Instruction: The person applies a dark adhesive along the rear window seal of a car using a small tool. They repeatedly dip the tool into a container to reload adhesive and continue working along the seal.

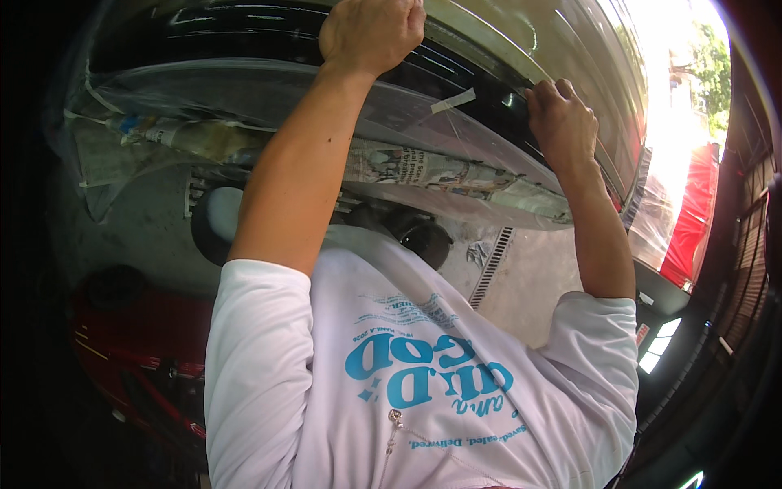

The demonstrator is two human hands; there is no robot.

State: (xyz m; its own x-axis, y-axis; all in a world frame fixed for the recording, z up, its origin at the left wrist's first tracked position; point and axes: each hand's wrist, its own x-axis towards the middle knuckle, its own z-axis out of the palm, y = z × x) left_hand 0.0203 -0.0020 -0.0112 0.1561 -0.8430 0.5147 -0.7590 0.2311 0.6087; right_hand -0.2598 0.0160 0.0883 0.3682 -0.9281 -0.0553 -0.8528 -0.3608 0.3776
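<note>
Both my arms reach up to a vehicle body with an olive-gold panel [538, 41] and a glossy black band [244, 28] below it. My left hand [371, 34] is closed in a fist over the black band at the top of the view. Lower and to the right, my right hand [564, 122] has its fingers curled at the seam between the band and the panel. What either hand grips is hidden. A short pale strip of tape [453, 102] sticks to the lower edge of the band, between my hands.
Clear plastic sheeting [399, 110] and taped newspaper [423, 167] cover the part below the band. A dark round stool-like object [216, 224] and a black rounded object [428, 240] stand on the floor. A red car [147, 326] is at left. A floor grate [493, 265] runs behind.
</note>
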